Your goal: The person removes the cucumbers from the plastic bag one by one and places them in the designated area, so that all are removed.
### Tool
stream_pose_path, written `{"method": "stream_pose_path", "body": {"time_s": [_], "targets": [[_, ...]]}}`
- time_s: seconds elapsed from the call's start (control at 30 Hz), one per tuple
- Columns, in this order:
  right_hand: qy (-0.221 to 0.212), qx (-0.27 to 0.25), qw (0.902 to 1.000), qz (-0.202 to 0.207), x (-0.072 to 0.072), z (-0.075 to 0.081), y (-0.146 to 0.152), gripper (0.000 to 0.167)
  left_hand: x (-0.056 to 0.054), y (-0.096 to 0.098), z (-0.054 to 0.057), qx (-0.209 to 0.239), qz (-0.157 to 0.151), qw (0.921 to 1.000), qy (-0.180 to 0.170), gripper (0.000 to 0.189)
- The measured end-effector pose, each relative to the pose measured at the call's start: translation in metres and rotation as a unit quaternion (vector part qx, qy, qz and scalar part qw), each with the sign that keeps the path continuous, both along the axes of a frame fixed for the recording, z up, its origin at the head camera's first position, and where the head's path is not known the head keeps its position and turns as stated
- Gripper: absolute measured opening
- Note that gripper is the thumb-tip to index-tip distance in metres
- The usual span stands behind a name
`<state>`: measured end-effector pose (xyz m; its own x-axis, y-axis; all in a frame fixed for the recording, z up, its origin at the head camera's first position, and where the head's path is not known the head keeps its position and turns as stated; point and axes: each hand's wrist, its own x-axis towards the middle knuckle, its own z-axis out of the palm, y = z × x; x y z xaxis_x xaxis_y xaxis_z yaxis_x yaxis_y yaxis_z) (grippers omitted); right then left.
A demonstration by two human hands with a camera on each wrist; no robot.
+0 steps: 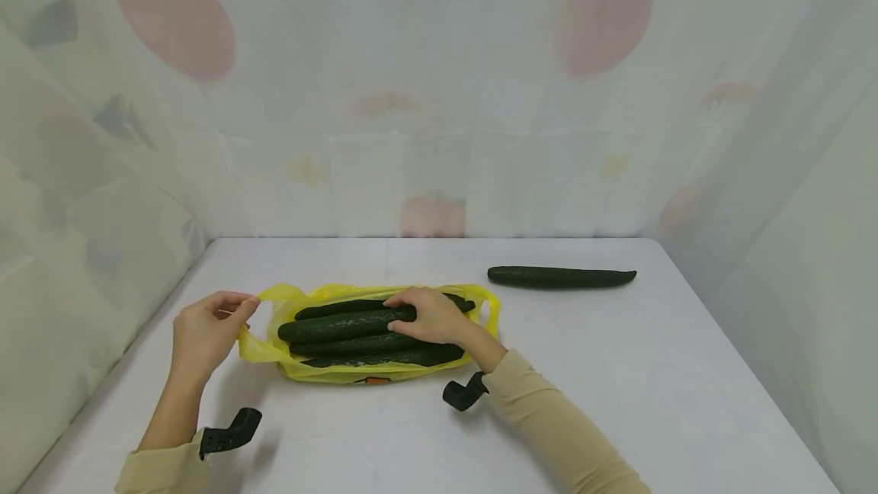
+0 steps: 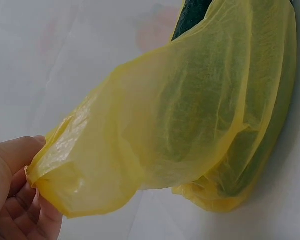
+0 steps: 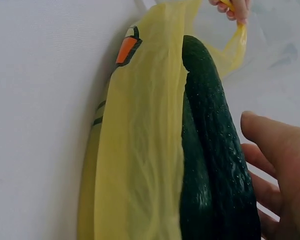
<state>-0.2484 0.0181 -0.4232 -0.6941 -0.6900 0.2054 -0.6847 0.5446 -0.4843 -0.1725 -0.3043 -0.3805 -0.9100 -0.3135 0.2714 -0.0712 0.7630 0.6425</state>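
A yellow plastic bag (image 1: 322, 375) lies on its side with its mouth facing up, and several dark green cucumbers (image 1: 343, 325) lie lengthwise inside. My left hand (image 1: 204, 332) pinches the bag's left handle (image 2: 85, 175) between thumb and fingers, pulling it taut to the left. Over the cucumbers is my right hand (image 1: 439, 317), thumb and fingers spread on either side of the uppermost one. In the right wrist view its thumb (image 3: 270, 132) stands apart from the cucumber skin, while the other fingers are beside the cucumber, partly hidden.
A single cucumber (image 1: 561, 277) lies on the white table (image 1: 617, 387) at the back right, outside the bag. The bag's right handle (image 1: 492, 315) stands up in a loop. Printed curtains (image 1: 439, 97) hang behind the table and along both sides.
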Motion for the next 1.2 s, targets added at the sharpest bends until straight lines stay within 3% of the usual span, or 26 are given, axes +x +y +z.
{"method": "stream_pose_path", "body": {"time_s": [0.4,0.67,1.2], "targets": [[0.072,0.117,0.9872,-0.081,0.004,-0.001,-0.011,0.041,0.0,0.001,0.0,0.004,0.001,1.0,0.0,0.037],[0.103,0.115,0.9831,-0.099,0.005,-0.004,-0.013,0.038,0.001,0.003,0.0,0.003,0.003,1.0,0.001,0.035],[0.14,0.084,0.984,-0.072,0.004,-0.011,-0.013,0.037,-0.001,0.0,0.0,-0.002,0.003,1.0,0.002,0.036]]}}
